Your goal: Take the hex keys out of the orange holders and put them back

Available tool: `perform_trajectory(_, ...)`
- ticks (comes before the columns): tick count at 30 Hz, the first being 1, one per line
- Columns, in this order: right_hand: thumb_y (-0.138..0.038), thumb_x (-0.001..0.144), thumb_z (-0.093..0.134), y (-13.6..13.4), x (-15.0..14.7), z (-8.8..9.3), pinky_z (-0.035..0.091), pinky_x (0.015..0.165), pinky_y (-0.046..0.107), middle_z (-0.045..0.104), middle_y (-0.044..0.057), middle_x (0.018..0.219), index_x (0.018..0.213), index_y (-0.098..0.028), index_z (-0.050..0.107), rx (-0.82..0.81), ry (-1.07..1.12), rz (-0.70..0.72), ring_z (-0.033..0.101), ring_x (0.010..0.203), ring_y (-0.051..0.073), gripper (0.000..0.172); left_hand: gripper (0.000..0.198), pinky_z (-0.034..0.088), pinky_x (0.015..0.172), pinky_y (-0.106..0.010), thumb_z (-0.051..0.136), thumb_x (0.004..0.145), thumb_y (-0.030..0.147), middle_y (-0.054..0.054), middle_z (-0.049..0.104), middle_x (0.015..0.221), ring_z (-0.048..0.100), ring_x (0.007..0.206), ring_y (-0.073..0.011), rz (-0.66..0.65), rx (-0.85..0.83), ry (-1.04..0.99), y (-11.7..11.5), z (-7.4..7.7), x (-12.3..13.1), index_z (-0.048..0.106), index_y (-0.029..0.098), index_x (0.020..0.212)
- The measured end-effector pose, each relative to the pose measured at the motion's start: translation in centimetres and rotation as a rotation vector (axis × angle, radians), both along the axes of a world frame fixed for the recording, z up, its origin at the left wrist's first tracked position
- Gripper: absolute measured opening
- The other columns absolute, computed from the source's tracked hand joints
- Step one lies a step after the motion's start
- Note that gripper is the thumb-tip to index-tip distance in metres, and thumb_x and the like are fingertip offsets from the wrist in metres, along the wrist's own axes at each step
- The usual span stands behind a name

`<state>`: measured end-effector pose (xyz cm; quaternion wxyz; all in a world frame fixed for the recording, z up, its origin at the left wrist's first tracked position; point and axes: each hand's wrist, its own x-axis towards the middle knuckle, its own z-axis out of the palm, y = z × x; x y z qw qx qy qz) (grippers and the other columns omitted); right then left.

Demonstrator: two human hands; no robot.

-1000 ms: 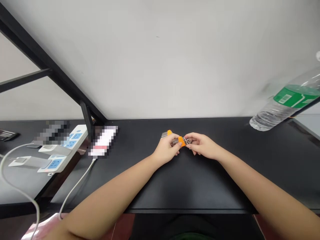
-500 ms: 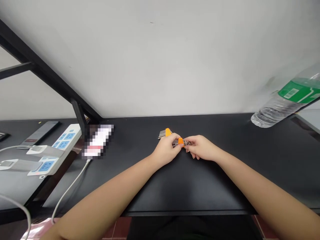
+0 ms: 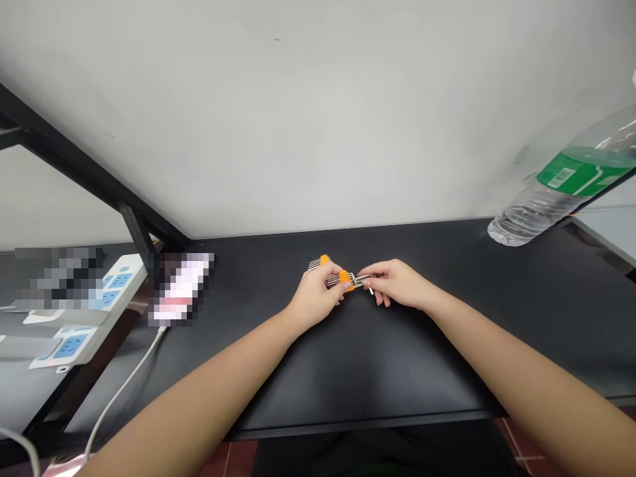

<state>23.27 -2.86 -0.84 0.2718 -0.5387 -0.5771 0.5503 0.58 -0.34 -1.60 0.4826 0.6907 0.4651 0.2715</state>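
My left grip (image 3: 316, 295) clamps an orange plastic holder (image 3: 346, 279). My right grip (image 3: 396, 283) pinches slim, shiny metal rods (image 3: 357, 281), ends partly hidden.

left fingers (image 3: 338, 290) and right fingers (image 3: 380, 267) pinch, nearly meeting

The slim-fingered, bare left hand (image 3: 315, 291) and the matching bare right hand (image 3: 400, 283) taper into narrow wrists. The smooth, bare left forearm (image 3: 223, 377) and right forearm (image 3: 507, 351) broaden toward the elbow. What looks like plain black clothing (image 3: 387, 452) covers the lap, its cut too dark to tell.
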Motion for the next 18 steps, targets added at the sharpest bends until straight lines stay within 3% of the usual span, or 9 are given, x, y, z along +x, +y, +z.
perform_trajectory(5, -0.028, 0.087, 0.067, 0.0, 0.4, 0.5, 0.048, 0.051, 0.022, 0.066, 0.001, 0.066, 0.089, -0.017, 0.077, -0.009, -0.020, -0.001, 0.057, 0.054, 0.011, 0.015, 0.014, 0.059, 0.060, -0.029, 0.067, 0.088, 0.036, 0.001, 0.070, 0.073, 0.068, 0.062, -0.0151, -0.043, 0.072, 0.045, -0.1, 0.0, -0.1, 0.065, 0.023, 0.093)
perform_trajectory(9, -0.025, 0.085, 0.066, 0.1, 1.5, 1.1, 0.046, 0.051, 0.022, 0.067, 0.001, 0.064, 0.086, -0.017, 0.077, -0.020, -0.071, -0.022, 0.056, 0.051, 0.010, 0.014, 0.014, 0.058, 0.060, -0.027, 0.066, 0.089, 0.036, 0.001, 0.072, 0.079, 0.068, 0.064, -0.0140, -0.094, 0.139, 0.064, 0.5, 0.0, -0.9, 0.064, 0.022, 0.092)
perform_trajectory(13, -0.025, 0.085, 0.066, 0.3, 2.7, 1.1, 0.048, 0.051, 0.023, 0.068, 0.002, 0.064, 0.086, -0.018, 0.078, -0.033, -0.221, -0.042, 0.059, 0.052, 0.012, 0.015, 0.012, 0.057, 0.065, -0.026, 0.065, 0.090, 0.034, 0.000, 0.074, 0.088, 0.067, 0.069, -0.0130, -0.065, 0.259, 0.103, 1.3, 0.0, -1.7, 0.066, 0.022, 0.091)
perform_trajectory(18, -0.035, 0.090, 0.063, 0.2, 3.2, 0.5, 0.050, 0.052, 0.025, 0.072, 0.004, 0.089, 0.097, -0.024, 0.082, 0.112, -0.386, -0.030, 0.063, 0.054, 0.012, 0.024, 0.010, 0.056, 0.070, -0.026, 0.064, 0.091, 0.031, 0.001, 0.074, 0.089, 0.068, 0.075, -0.0141, -0.053, 0.353, 0.148, 1.5, -0.1, -1.8, 0.068, 0.023, 0.094)
